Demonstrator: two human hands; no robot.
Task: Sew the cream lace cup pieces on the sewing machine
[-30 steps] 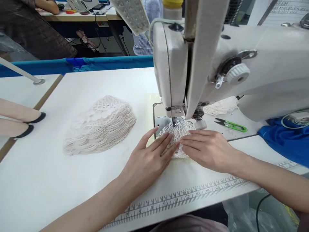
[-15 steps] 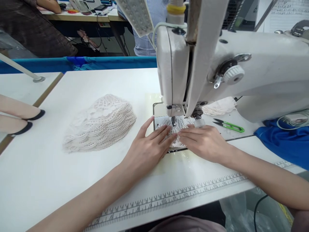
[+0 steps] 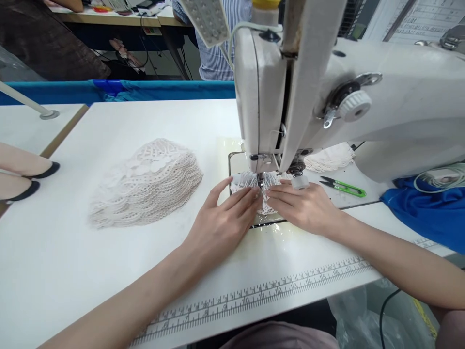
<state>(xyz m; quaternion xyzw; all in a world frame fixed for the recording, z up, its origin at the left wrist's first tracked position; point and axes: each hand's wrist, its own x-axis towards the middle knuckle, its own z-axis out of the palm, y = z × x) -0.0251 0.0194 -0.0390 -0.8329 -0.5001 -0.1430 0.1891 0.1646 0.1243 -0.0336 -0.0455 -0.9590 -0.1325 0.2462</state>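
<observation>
A white lace piece (image 3: 244, 180) lies under the presser foot (image 3: 260, 179) of a white sewing machine (image 3: 263, 102). On the near left part of the lace rests my left hand (image 3: 220, 220), palm down, fingers stretched and thumb spread. My right hand (image 3: 308, 206) lies flat on its right side, fingers extended toward the foot. Both sets of fingertips are close to the needle area, and they cover part of the lace. To the left sits a thick stack of cream lace pieces (image 3: 156, 186). Green-handled thread snips (image 3: 343, 187) lie right of my right hand.
Behind the machine head lies another lace piece (image 3: 329, 157). Blue fabric (image 3: 423, 211) with a coiled cable sits at the right. A printed ruler (image 3: 254, 303) runs along the table's front edge. Mannequin-like legs (image 3: 22, 167) reach in from the left. People stand beyond the table.
The lace has slid away from me beneath the presser foot, and more of it shows behind and left of the foot. Both hands have moved slightly forward with it. The view has shifted a little.
</observation>
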